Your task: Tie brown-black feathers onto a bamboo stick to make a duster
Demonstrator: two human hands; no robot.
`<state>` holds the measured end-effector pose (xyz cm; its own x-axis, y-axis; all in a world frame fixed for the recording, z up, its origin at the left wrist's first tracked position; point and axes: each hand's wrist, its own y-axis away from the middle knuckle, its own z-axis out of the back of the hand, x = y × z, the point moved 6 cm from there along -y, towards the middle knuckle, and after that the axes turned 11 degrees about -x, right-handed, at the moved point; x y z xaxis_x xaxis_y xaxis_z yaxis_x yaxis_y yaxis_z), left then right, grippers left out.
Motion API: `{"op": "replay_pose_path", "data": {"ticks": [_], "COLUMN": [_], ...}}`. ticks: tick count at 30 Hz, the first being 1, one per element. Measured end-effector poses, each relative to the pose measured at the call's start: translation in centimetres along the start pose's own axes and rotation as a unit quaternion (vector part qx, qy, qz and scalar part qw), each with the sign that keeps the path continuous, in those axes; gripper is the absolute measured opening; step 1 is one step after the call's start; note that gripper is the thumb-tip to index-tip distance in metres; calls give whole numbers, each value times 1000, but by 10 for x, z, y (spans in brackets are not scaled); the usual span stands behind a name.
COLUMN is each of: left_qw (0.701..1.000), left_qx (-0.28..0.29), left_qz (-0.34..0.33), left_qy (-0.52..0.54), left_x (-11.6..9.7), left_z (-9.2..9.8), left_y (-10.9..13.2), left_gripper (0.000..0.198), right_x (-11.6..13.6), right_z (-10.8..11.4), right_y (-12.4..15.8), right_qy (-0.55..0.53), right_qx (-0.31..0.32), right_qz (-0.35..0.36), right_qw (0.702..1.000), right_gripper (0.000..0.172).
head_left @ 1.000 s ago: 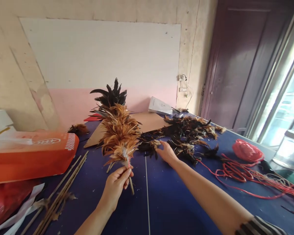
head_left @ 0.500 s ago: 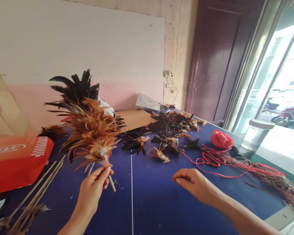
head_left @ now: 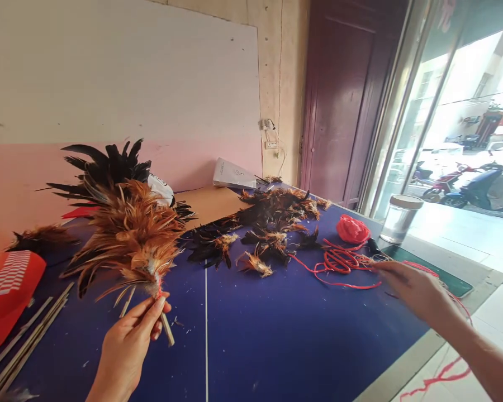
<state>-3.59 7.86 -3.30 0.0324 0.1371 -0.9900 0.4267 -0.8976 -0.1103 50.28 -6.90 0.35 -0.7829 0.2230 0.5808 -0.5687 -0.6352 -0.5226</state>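
Note:
My left hand (head_left: 128,338) is closed around the thin stick handle (head_left: 167,329) of a feather duster (head_left: 136,223). The duster leans up and to the left, with brown feathers below and black ones at its top. Red binding (head_left: 159,287) shows just above my fingers. Over on the right, my right hand (head_left: 414,287) reaches across a bundle of red cord and pale strings, its fingertips drawn together at the strings (head_left: 379,258). Whatever lies between those fingertips is hidden. Loops of red cord (head_left: 339,259) lie beside it.
Loose feather bunches (head_left: 276,209) are heaped mid-table near a cardboard sheet (head_left: 213,201). A red ball of plastic twine (head_left: 352,229) and a lidded clear jar (head_left: 402,218) stand at right. Thin sticks (head_left: 33,338) and a red bag (head_left: 12,296) lie left.
My right hand has moved right, from above the bare table to the cord and strings. The view has turned right. My left hand still holds the feather duster.

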Motion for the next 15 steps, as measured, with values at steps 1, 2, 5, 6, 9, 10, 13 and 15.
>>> {"op": "replay_pose_path", "data": {"ticks": [1,2,5,6,9,10,13,15], "left_qw": [1000,1000,1000,1000,1000,1000,1000,1000], "left_qx": [-1,-1,-7,-8,-11,-11,-8,-10], "left_qz": [2,6,16,17,16,16,16,14], "left_qy": [0,-1,-4,-5,-10,-13,-23,-26], "left_x": [0,0,2,2,0,0,-2,-4], "left_z": [0,-1,-2,-2,-3,-3,-5,-5], "left_y": [1,1,2,2,3,4,7,8], "left_gripper": [39,39,40,41,43,43,45,45], "right_x": [-14,-28,-62,-71,-85,-86,-85,-84], "right_z": [12,24,58,66,75,74,60,47], "right_y": [-7,-14,-27,-29,-25,-22,-11,-6], "right_qy": [25,51,111,126,150,152,170,193], "right_qx": [-8,-16,-49,-61,-54,-42,-10,-4], "right_qz": [-26,-55,-116,-127,-134,-128,-95,-58], "right_qw": [999,997,986,982,978,979,981,979], "right_gripper": [33,32,31,30,29,29,34,41]}}
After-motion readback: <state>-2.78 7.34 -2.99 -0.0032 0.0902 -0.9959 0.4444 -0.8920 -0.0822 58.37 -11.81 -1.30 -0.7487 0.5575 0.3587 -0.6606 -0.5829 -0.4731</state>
